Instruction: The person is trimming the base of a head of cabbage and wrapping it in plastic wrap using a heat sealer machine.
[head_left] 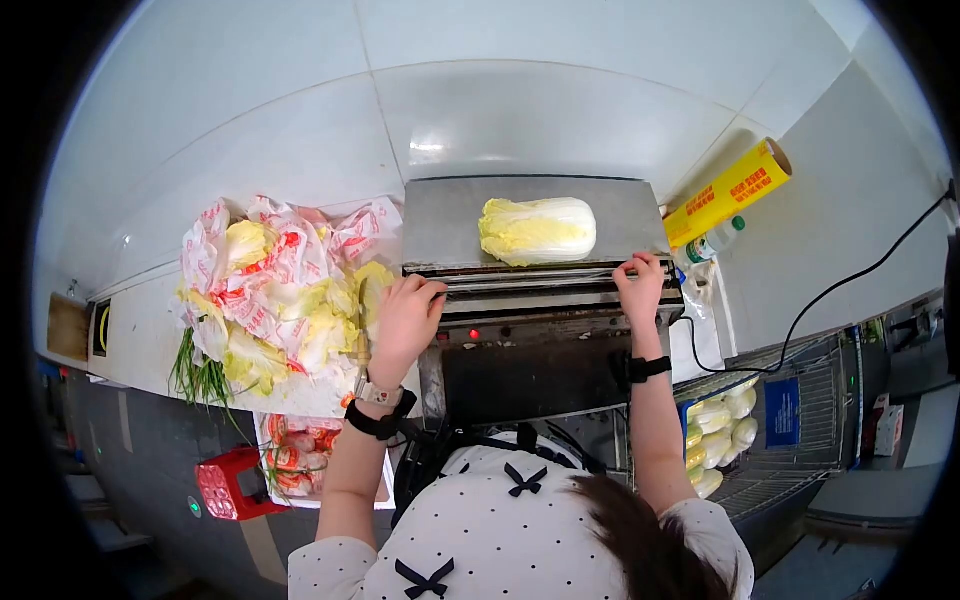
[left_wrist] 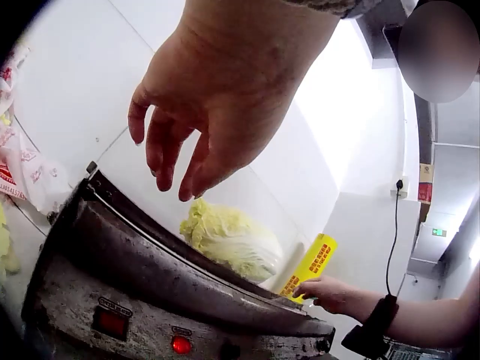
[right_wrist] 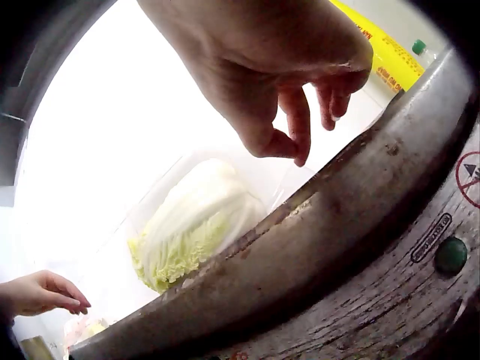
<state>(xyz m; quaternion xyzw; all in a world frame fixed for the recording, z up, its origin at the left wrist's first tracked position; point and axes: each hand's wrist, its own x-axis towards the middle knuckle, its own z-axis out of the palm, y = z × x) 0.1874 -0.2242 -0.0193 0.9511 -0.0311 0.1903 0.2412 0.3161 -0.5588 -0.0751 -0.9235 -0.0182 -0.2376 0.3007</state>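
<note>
Pinching the clear film [head_left: 530,283] near both ends, as far as I can judge, I have my left hand [head_left: 405,320] at 11 o'clock and my right hand [head_left: 640,285] at 1, thumb and fingertips drawn together on each; the sheet is so clear that its edge is hard to make out. Between and beyond them, at 12, the cabbage [head_left: 538,231] lies on its side on the wrapper's plate [head_left: 440,215], leafy end toward 9, white end toward 3. To do this well, I should keep both hands level, pull evenly so the film stays taut, and lift it clear of the front bar before going over the cabbage. A red light [left_wrist: 181,344] glows on the front, so I would keep my fingers off any hot part.

Loose leaves [head_left: 255,360] and crumpled bags [head_left: 355,230] crowd the bench [head_left: 140,340] at 10, the nearest leaves right beside my left hand; they could snag the film. A yellow roll [head_left: 730,195] leans at 2 with a bottle [head_left: 712,243] next to it, and a cord [head_left: 869,267] loops past them. Farther out, a cart [head_left: 800,465] stands at 3, a red stool [head_left: 222,485] at 9.
</note>
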